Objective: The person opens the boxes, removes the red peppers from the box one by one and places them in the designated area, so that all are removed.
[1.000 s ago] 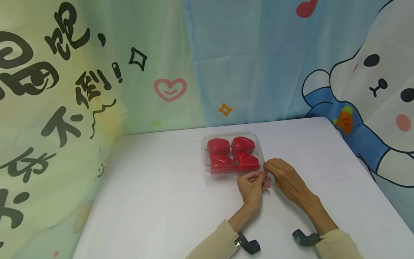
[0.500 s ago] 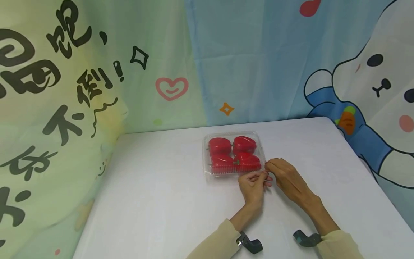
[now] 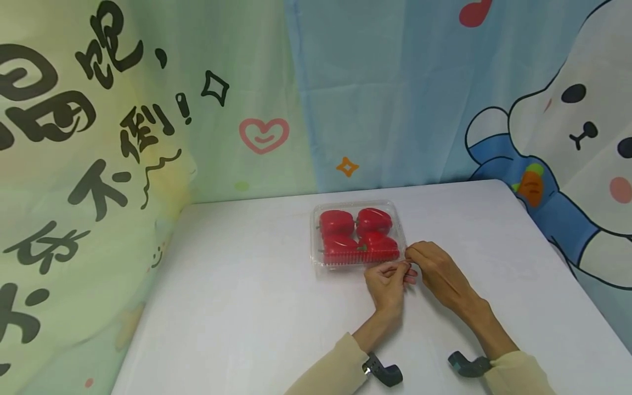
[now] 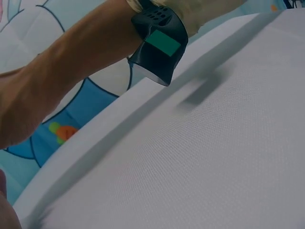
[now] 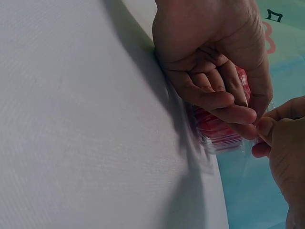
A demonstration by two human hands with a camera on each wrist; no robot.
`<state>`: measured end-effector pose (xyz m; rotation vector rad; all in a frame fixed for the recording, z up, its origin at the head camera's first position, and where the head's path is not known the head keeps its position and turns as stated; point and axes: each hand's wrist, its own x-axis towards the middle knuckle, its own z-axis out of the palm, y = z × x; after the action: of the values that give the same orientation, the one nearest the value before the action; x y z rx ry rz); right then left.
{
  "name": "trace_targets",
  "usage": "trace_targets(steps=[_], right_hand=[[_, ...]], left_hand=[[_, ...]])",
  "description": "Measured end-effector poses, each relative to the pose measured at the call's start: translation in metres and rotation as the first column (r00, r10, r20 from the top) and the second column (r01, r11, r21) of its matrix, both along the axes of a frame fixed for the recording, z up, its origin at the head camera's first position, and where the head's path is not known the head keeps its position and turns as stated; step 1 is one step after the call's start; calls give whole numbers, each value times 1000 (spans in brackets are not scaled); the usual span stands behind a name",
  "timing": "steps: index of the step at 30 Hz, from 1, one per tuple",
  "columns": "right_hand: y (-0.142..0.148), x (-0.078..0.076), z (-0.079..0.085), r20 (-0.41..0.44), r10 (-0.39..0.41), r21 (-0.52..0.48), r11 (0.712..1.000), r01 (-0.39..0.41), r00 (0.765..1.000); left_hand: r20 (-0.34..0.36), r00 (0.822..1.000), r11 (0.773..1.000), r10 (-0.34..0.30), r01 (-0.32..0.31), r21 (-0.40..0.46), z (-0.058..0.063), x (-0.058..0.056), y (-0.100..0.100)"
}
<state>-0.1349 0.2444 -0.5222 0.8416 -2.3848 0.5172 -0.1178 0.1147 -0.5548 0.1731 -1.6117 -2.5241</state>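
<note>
A clear plastic clamshell box (image 3: 316,241) holds several red bell peppers (image 3: 373,220) and lies on the white table. My left hand (image 3: 385,288) is at its near right corner, thumb and index finger pinching the edge. My right hand (image 3: 436,274) comes in from the right, its bent fingertips pinching the same corner. In the right wrist view the fingertips of the left hand (image 5: 209,47) and the right hand (image 5: 288,157) meet at the box's corner, the other left fingers loosely curled. The left wrist view catches mostly the right forearm (image 4: 71,62).
The white table (image 3: 237,307) reaches back to a printed curtain (image 3: 370,93) with a cartoon bear and writing. Dark wrist cameras (image 3: 382,373) sit at both sleeve cuffs, close above the tabletop.
The head view has shifted slightly. Both hands stay at the box's near right corner, and the box and peppers stay in place.
</note>
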Motion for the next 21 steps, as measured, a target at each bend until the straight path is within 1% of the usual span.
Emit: trace_targets(steps=[9, 12, 13, 15, 17, 19, 21], right_hand=[[-1, 2, -2, -15, -7, -1, 1000, 7, 1000], [-2, 4, -3, -29, -5, -14, 1000, 5, 1000], [-4, 4, -1, -41, -9, -24, 1000, 8, 999], [-7, 2, 11, -62, -20, -71, 997, 16, 998], [-9, -2, 30, -77, -38, -102, 994, 30, 996], [-10, -8, 49, -62, -51, -123, 992, 43, 997], [-10, -13, 61, -40, -59, -121, 991, 53, 997]], left_hand=[[-11, 1000, 1000, 16, -16, 0, -2, 2, 1], [-4, 1000, 1000, 28, -28, -12, -3, 3, 2], [4, 999, 999, 34, -34, -21, -3, 4, 2], [19, 999, 998, 47, -47, -36, -3, 4, 3], [30, 998, 997, 56, -55, -45, -2, 3, 4], [37, 998, 997, 54, -52, -48, -2, 2, 4], [47, 998, 998, 50, -48, -41, -3, 1, 3]])
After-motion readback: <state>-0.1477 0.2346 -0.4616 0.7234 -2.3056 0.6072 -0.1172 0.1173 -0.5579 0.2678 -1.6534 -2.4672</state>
